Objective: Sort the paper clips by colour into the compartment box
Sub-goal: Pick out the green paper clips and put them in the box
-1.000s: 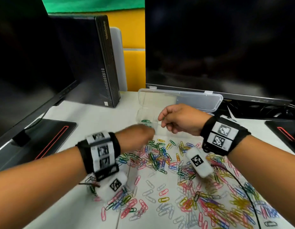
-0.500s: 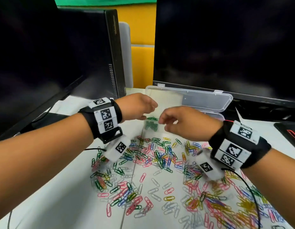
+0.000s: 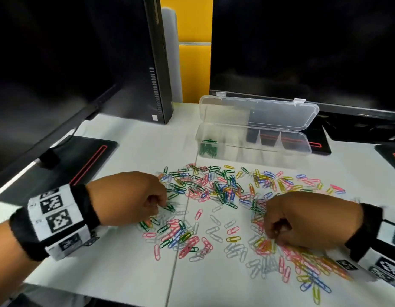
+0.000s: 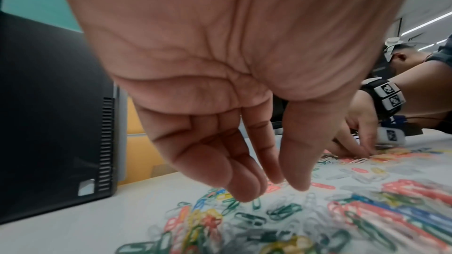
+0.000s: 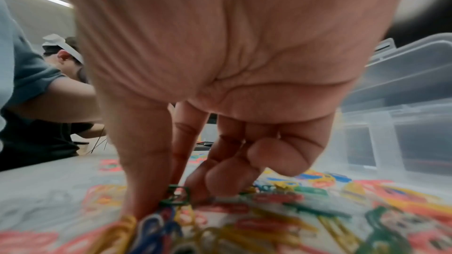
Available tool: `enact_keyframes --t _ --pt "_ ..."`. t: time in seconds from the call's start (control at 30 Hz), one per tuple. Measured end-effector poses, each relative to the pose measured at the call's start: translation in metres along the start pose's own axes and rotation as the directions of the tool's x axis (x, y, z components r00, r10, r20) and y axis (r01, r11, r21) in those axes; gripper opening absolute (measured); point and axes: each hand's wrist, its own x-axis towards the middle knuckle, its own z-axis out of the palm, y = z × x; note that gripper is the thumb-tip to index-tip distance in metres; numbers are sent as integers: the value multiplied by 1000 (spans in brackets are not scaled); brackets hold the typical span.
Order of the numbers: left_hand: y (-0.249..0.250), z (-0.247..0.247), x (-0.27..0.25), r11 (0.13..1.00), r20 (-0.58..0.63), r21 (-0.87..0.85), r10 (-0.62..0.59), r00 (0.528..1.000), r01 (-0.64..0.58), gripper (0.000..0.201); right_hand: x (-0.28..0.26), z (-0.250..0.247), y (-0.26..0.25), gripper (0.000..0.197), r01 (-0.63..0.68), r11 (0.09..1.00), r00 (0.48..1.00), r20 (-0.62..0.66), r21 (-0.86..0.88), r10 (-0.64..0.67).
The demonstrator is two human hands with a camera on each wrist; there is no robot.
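Mixed-colour paper clips lie scattered over the white table. The clear compartment box stands behind them with its lid up, and green clips fill its leftmost compartment. My left hand hovers over the left part of the pile; in the left wrist view my left hand has its fingers hanging down just above green clips, holding nothing. My right hand is down on the right part of the pile. There my right hand pinches a green clip between thumb and forefinger.
A black computer tower stands at the back left, and a dark monitor rises right behind the box. Black monitor bases lie left and far right. Another person works at the table beyond my hands.
Both hands have come back from the box's left compartment and down onto the clip pile. The left went to the left cluster, the right to the right cluster, where it now pinches a green clip.
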Motion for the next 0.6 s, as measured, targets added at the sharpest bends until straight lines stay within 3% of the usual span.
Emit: enact_keyframes --t 0.2,0.3,0.33,0.4,0.5,0.53,0.6 --pt "-9 14 -13 998 -80 -53 -24 997 19 15 -10 5 11 9 10 991 995 -104 135 4" --pt "-8 23 -16 995 -83 -90 25 996 -32 16 -21 3 20 10 24 925 971 -230 378 69" --pt "-5 26 -17 994 -80 -98 43 996 -51 18 -26 2 21 9 64 853 957 -275 518 95" --pt "0 31 -15 993 -88 -86 78 993 -85 28 -39 1 24 27 167 609 933 -325 775 158" --pt "1 38 -10 996 -129 -36 78 989 -83 29 -54 4 33 61 201 274 930 -271 940 248" --pt "0 41 -8 997 -139 -28 73 988 -78 25 -59 7 38 60 213 181 923 -259 960 286" --pt "-4 45 -5 997 -137 -34 65 988 -71 9 -67 11 46 37 238 -7 887 -215 971 409"
